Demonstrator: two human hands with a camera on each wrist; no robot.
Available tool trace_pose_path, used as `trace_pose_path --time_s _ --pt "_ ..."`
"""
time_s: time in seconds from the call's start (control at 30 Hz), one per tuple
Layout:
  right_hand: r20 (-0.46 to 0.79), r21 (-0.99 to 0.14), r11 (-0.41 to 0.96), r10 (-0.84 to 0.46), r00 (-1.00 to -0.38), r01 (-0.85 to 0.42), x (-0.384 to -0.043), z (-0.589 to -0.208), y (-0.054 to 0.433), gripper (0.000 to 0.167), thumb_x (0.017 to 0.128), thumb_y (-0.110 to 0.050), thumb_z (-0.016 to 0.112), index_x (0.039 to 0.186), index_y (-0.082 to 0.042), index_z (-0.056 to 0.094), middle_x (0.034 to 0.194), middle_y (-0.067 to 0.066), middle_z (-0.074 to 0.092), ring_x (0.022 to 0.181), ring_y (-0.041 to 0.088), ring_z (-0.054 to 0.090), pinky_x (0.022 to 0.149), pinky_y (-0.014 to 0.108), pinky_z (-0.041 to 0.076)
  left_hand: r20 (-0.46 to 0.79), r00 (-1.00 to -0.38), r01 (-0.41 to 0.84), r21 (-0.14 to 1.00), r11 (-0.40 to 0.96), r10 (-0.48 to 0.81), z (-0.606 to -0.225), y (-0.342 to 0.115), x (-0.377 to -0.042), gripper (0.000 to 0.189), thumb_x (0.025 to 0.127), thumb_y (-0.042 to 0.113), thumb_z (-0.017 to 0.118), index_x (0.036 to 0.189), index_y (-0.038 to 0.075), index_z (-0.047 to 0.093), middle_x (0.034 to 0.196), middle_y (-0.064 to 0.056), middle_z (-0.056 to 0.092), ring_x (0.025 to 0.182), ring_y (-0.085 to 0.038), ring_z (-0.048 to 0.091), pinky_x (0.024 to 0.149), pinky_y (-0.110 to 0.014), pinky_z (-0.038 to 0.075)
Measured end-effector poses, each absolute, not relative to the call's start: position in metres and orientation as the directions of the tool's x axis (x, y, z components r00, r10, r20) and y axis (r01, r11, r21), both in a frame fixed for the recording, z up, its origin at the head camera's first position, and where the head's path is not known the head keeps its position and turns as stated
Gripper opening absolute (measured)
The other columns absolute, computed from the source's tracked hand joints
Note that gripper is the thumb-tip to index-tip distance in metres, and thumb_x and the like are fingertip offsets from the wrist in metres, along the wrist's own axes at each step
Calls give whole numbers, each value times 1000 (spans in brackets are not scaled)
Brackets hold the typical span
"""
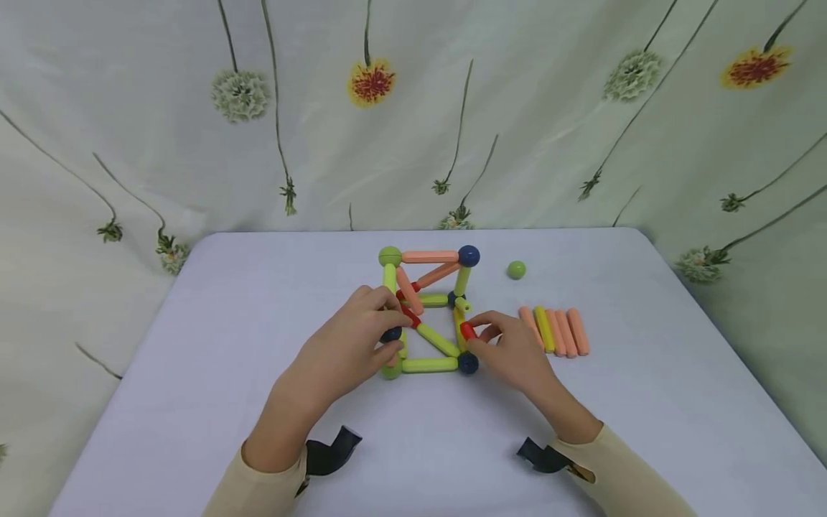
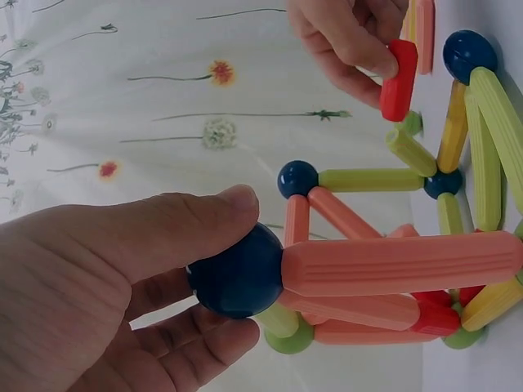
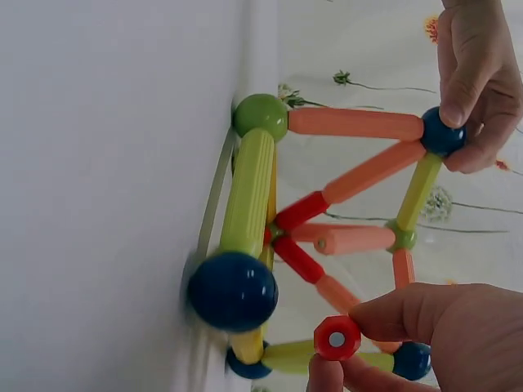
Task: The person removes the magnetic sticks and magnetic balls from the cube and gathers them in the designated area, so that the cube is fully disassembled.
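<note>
A frame of magnetic rods and balls stands on the table, with green and blue balls at its corners. My left hand (image 1: 352, 337) pinches a blue ball (image 2: 237, 273) at the frame's near left top, thumb on one side and fingers on the other. From that ball a salmon rod (image 2: 400, 265) runs down toward the table. On the frame's right side my right hand (image 1: 513, 352) pinches a short red rod (image 3: 337, 338) between thumb and fingers, its round metal end showing in the right wrist view. Below it is the near right blue ball (image 1: 468, 362), at the frame's base.
Right of the frame, several salmon rods (image 1: 578, 332) and a yellow rod (image 1: 544, 329) lie side by side on the white table (image 1: 271, 287). Behind them is a loose green ball (image 1: 516, 270). A flower-patterned cloth (image 1: 536, 108) hangs beyond the table's far edge.
</note>
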State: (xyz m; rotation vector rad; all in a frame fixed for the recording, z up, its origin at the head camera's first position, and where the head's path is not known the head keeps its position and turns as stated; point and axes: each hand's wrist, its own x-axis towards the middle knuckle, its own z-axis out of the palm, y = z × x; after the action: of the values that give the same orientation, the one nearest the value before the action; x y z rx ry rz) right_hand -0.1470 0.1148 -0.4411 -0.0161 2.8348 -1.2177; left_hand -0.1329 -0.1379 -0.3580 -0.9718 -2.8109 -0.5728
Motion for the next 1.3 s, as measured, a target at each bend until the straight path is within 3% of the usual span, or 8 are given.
trace_pose_path --time_s 0.27,0.4,0.63,0.8,0.93,1.1,1.3 --pt "-56 -660 750 19 -998 51 -127 -447 170 28 85 -22 67 111 -13 70 85 1 62 66 18 53 54 30 42 220 -805 594 314 741 552 -363 -140 -129 27 82 13 80 108 11 75 106 2 55 99 -16 45 76 -24 48" --pt "-86 -601 797 8 -996 58 -113 -451 195 27 87 -27 67 110 -12 69 83 0 63 59 17 51 53 30 41 227 -807 591 316 742 546 -364 -142 -127 27 81 12 80 108 11 75 105 2 55 98 -16 45 75 -24 48" --pt "-167 -488 866 26 -986 105 -96 -457 217 29 84 -26 71 106 -9 66 79 0 62 65 15 54 56 32 44 238 -804 595 307 743 546 -364 -144 -127 27 81 12 81 107 10 75 105 2 55 97 -16 45 75 -24 48" --pt "-181 -492 864 16 -983 105 -94 -460 219 32 85 -30 72 107 -8 65 74 -3 61 63 14 54 56 32 44 239 -805 593 308 744 543 -363 -143 -128 28 80 12 81 107 10 75 106 1 55 98 -16 46 75 -24 49" --pt "-85 -469 881 26 -996 63 -96 -455 216 33 88 -30 67 110 -6 64 69 -2 56 56 15 50 51 32 40 244 -799 601 308 738 549 -361 -141 -129 28 80 12 81 107 10 75 106 1 56 98 -16 46 74 -24 49" --pt "43 -460 887 -5 -999 -24 -105 -443 193 29 87 -24 66 109 -4 65 77 2 60 51 14 46 46 31 39 243 -794 608 303 734 557 -359 -139 -130 28 80 12 81 107 9 75 107 1 56 99 -16 46 75 -24 49" --pt "89 -511 853 -73 -993 -108 -123 -438 148 25 85 -23 70 105 -9 67 81 -2 65 51 11 48 47 28 42 241 -789 615 306 727 565 -357 -135 -131 28 80 11 81 107 9 75 107 1 56 98 -16 46 75 -24 48"
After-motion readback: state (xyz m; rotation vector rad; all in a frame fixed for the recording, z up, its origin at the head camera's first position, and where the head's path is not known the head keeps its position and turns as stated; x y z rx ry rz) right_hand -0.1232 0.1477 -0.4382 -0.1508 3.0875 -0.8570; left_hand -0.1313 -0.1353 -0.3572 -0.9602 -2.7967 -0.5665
